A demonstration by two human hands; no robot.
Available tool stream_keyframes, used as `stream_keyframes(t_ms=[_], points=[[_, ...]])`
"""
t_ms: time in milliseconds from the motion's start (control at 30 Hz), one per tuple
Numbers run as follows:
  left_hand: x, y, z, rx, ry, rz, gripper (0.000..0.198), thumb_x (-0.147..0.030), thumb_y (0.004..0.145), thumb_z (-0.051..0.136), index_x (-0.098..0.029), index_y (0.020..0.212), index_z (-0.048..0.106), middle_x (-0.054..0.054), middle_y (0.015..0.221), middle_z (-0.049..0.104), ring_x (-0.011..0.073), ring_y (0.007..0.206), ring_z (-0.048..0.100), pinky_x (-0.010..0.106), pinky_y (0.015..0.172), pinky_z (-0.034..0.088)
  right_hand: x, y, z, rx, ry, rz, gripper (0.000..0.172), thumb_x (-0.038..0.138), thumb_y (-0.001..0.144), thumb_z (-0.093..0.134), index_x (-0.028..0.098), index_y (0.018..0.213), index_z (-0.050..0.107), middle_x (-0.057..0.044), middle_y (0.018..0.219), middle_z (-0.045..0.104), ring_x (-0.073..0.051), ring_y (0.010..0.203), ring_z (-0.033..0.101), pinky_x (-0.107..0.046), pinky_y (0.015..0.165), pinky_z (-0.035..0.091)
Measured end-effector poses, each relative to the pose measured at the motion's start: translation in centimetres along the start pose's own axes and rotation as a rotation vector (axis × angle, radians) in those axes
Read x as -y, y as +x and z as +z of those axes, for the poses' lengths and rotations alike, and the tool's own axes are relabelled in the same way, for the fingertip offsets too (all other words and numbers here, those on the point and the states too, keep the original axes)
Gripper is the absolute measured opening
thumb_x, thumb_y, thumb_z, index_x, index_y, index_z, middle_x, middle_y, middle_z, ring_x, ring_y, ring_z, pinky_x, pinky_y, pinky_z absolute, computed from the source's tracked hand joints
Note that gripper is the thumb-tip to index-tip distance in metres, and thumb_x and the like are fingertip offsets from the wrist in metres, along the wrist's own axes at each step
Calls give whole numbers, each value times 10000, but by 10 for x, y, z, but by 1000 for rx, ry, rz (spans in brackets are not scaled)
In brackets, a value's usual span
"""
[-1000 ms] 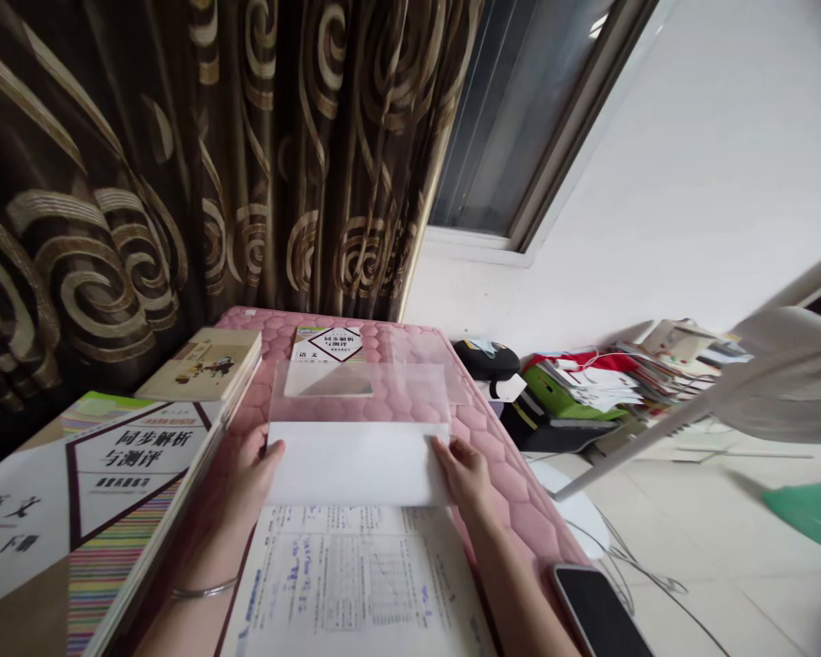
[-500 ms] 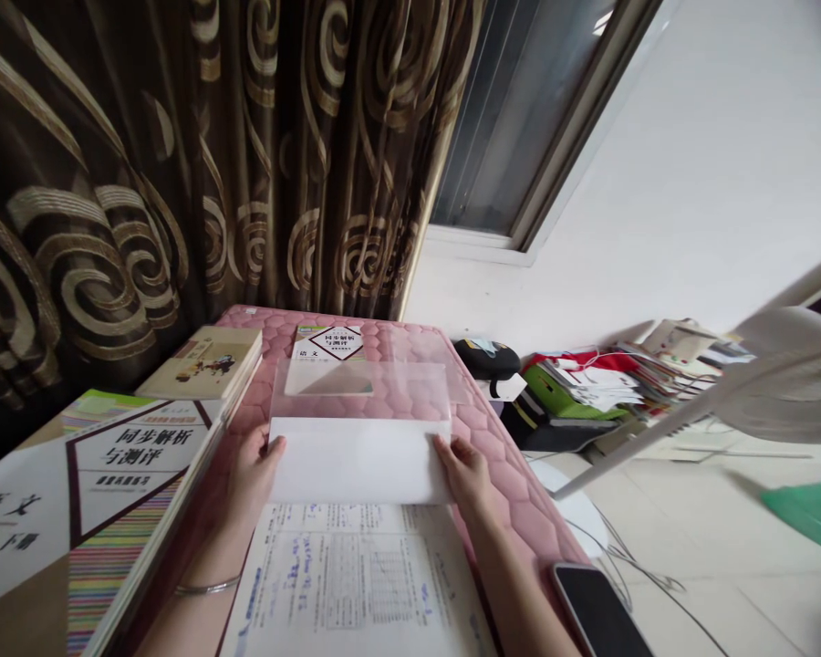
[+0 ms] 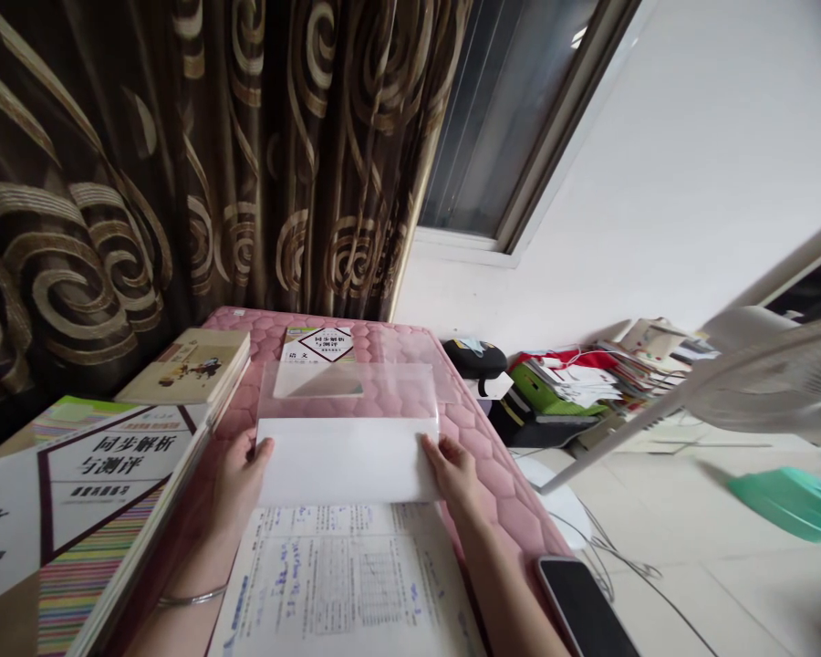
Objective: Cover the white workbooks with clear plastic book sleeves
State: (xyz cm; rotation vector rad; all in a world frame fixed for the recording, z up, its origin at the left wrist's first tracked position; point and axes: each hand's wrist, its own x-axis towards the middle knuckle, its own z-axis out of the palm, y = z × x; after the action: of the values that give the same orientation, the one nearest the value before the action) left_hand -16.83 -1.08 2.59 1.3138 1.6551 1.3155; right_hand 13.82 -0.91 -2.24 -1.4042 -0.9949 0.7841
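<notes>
**Thin, Light and Held Only at Its Edges**

A white paper sheet (image 3: pixel 348 461) is held across the near end of a clear plastic film (image 3: pixel 348 391). Both lie flat on a pink quilted mat (image 3: pixel 483 456), and the paper's near edge meets an open printed workbook (image 3: pixel 342 584). Whether the paper is slipped inside the film or merely laid beneath it cannot be told.

The left hand (image 3: pixel 238 484) is placed at the paper's left edge and the right hand (image 3: pixel 455 479) at its right edge, so the hands are set wide apart, the full width of the sheet. The edges appear to be held lightly, with the hands flattened rather than clenched, though the firmness of the hold cannot be seen.

The paper and film are judged to be very light and limp, and easily creased or bent. The film is likely to slide on its own surface and on the paper, so a hold is best taken where the paper backs it, at the two side edges, with even pressure from both hands.

A stacked workbook (image 3: pixel 102 484) and a smaller illustrated book (image 3: pixel 184 367) lie beyond the left hand. A similar cover (image 3: pixel 315 345) shows at the film's far end, and a smartphone (image 3: pixel 581 607) lies near the right forearm.
</notes>
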Motion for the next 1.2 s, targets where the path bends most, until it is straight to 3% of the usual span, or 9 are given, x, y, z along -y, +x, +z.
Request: stream_keyframes(t_ms=[133, 300, 667, 1000, 1200], points=[[-6, -2, 0, 14, 18, -10, 287, -439, 664, 601, -176, 776, 618, -9, 608, 602, 151, 569, 520, 230, 502, 403, 4, -1, 0, 3, -20, -25, 533, 688, 646, 684, 161, 715, 653, -36, 678, 622, -164, 592, 492, -264, 506, 372], [-9, -4, 1, 6, -46, -45, 330, -470, 659, 583, -171, 796, 616, -5, 631, 609, 151, 572, 528, 234, 499, 413, 14, -7, -2, 24, -7, 21, 450, 624, 684, 694, 182, 762, 670, -31, 710, 636, -167, 598, 503, -256, 491, 367], [-2, -1, 3, -21, -16, -9, 278, -441, 657, 606, -180, 751, 601, -14, 613, 591, 150, 590, 526, 229, 509, 416, 3, 1, 0, -6, -8, -11, 524, 674, 632, 697, 155, 666, 633, -18, 632, 582, -136, 560, 450, -253, 491, 350], [1, -3, -2, 61, -141, -47, 435, -501, 681, 610, -169, 960, 637, 77, 903, 731, 231, 775, 664, 307, 655, 535, 1, -3, 1, -15, 20, -14, 538, 696, 657, 687, 166, 665, 598, -1, 608, 547, -129, 554, 424, -245, 488, 321], [4, -2, 3, 27, -154, -42, 411, -509, 703, 598, -166, 927, 635, 84, 876, 722, 247, 825, 665, 280, 614, 516, -8, 2, 1, -43, -24, -47, 577, 744, 655, 658, 173, 653, 575, -6, 607, 542, -136, 557, 430, -252, 491, 326]])
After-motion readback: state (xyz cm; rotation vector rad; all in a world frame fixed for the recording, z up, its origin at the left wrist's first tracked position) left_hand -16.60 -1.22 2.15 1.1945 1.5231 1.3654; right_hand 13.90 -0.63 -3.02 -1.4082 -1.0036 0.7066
